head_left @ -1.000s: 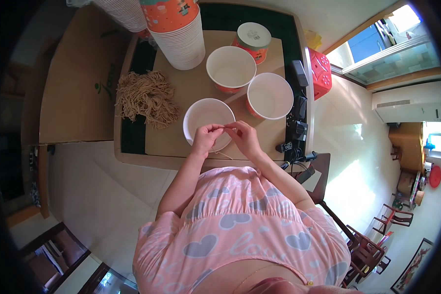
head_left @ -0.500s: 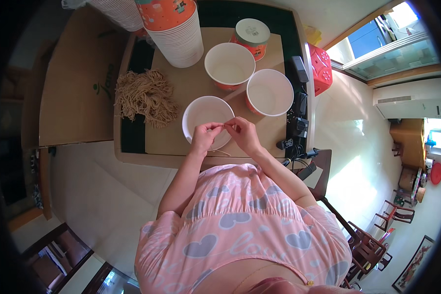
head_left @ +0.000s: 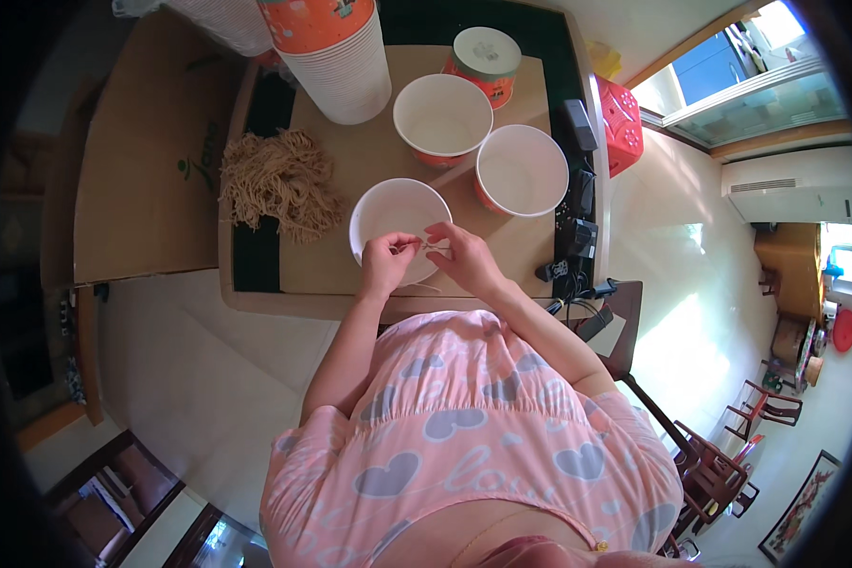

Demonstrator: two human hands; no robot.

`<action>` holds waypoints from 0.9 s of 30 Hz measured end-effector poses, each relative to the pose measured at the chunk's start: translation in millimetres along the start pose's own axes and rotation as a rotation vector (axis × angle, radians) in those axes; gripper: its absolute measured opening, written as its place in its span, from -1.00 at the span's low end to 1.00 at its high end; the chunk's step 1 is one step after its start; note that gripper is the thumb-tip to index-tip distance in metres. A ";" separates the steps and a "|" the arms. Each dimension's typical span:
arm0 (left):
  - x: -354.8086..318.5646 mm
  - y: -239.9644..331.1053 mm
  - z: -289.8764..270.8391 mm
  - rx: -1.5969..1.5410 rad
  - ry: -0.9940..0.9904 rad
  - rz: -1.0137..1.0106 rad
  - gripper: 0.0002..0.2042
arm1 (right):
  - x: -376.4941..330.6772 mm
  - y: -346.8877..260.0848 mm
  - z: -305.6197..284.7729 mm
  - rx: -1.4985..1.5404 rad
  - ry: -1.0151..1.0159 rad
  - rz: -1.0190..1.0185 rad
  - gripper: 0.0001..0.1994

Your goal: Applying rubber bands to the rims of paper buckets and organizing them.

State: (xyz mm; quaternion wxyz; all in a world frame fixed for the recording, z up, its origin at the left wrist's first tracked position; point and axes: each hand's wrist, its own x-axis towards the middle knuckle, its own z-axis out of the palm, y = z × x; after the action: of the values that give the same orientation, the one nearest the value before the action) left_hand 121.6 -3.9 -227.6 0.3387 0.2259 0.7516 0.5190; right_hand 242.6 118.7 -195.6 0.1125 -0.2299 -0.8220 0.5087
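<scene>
Landmark: front tub, white inside, round, upright, mouth up.

Item: string, thin, tan. Stretched between the two hands over the near right part of the front tub's mouth; a loose end shows at the tub's near edge.

Item: left hand, bare. Over the near side of the front tub; thumb and forefinger closed in a pinch on the string.

Item: right hand, bare. At the right rim of the front tub; thumb and forefinger parted, with string between them. Whether its other fingers grip, cannot tell.

Item: twine bundle, tan, loosely heaped. Left of the front tub, apart from it.

Item: two open tubs, upright, white inside, orange outside. One beyond the front tub, slightly right; the other to its right and farther back.

Item: closed-top tub, orange and green, pale top. Farthest beyond the front tub, to the right.

Item: nested stack of cups, white with orange print. Beyond the front tub, to the left.

Item: cardboard sheet, brown, flat. Beneath the front tub.

Item: black adapters with cables. Well right of the front tub.
</scene>
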 end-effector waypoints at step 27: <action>-10.4 5.4 -0.9 0.155 -0.048 0.004 -0.95 | -4.5 2.0 3.2 -0.160 0.004 -0.038 -0.88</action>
State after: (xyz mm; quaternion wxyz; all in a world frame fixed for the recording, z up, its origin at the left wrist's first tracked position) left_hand 127.8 -9.8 -219.5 0.3370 0.2651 0.7809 0.4542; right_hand 245.7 114.7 -198.5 0.1049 -0.2234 -0.8641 0.4386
